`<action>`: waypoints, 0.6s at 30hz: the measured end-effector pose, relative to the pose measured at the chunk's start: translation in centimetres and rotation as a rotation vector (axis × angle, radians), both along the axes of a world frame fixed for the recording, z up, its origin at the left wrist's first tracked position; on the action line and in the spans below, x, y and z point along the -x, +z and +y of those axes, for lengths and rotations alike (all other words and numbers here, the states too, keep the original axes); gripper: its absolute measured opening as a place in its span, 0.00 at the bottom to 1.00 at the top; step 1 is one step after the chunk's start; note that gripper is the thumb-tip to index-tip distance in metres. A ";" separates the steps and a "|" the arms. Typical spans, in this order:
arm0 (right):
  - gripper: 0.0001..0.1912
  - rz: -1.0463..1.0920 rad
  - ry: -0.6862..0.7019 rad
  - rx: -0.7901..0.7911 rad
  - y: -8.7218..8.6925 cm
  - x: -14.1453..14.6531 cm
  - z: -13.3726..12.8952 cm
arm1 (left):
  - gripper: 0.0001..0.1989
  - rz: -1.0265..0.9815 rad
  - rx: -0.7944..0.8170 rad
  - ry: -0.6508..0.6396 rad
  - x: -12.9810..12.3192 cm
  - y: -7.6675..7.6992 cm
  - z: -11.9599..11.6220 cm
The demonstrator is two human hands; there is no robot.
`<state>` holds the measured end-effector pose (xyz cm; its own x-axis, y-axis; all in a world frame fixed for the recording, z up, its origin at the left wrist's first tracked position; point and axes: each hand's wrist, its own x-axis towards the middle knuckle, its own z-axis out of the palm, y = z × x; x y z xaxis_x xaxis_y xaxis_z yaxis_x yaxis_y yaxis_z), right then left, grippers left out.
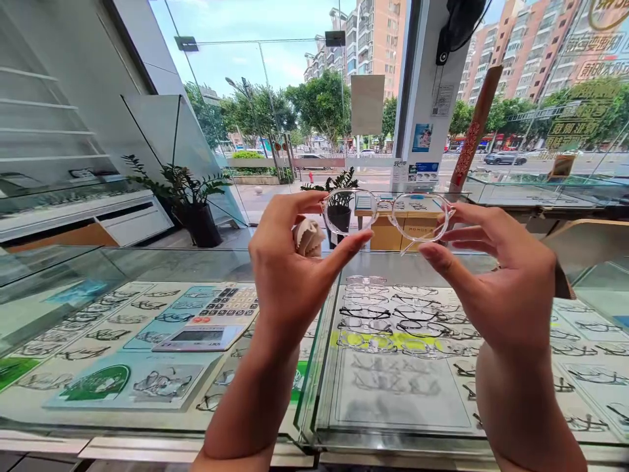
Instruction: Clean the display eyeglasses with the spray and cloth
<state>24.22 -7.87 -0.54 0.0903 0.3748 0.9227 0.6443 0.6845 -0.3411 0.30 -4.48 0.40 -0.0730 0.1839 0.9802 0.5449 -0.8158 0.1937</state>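
Observation:
A pair of clear-framed glasses [384, 204] is held up between my two hands, above the glass display counter. My left hand [295, 262] grips the left rim with fingers on top and the thumb below; a crumpled beige cloth [308, 237] is tucked in its palm. On the other side, my right hand [501, 269] pinches the right end of the frame, its thumb under the lens. Both round lenses are see-through. Rows of eyeglass frames [364, 313] lie beneath the counter glass, below the held pair.
A calculator [201, 337] rests on the counter at left, near a blue-white tray [184, 390]. Potted plants [204, 223] stand beyond the counter. A wooden-fronted display case [388, 241] is behind the glasses. Glass doors face a street.

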 end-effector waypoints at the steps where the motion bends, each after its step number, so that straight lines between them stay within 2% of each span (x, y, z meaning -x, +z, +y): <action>1: 0.27 0.011 0.001 0.014 0.0 0.0 0.0 | 0.28 0.004 0.004 0.003 0.0 0.0 0.0; 8: 0.27 0.043 -0.010 0.046 -0.2 0.1 0.3 | 0.27 0.012 0.039 0.021 0.1 -0.2 0.5; 14: 0.25 0.004 -0.054 0.004 0.0 -0.2 0.6 | 0.27 -0.001 0.083 -0.051 0.3 -0.4 1.3; 18: 0.24 -0.027 -0.086 -0.018 0.1 -0.1 0.5 | 0.27 -0.020 0.133 -0.031 0.1 -0.5 1.4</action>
<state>24.31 -7.32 -0.45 0.0966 0.3499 0.9318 0.7094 0.6324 -0.3111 0.18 -3.07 -0.08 -0.0849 0.3149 0.9453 0.5147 -0.7985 0.3122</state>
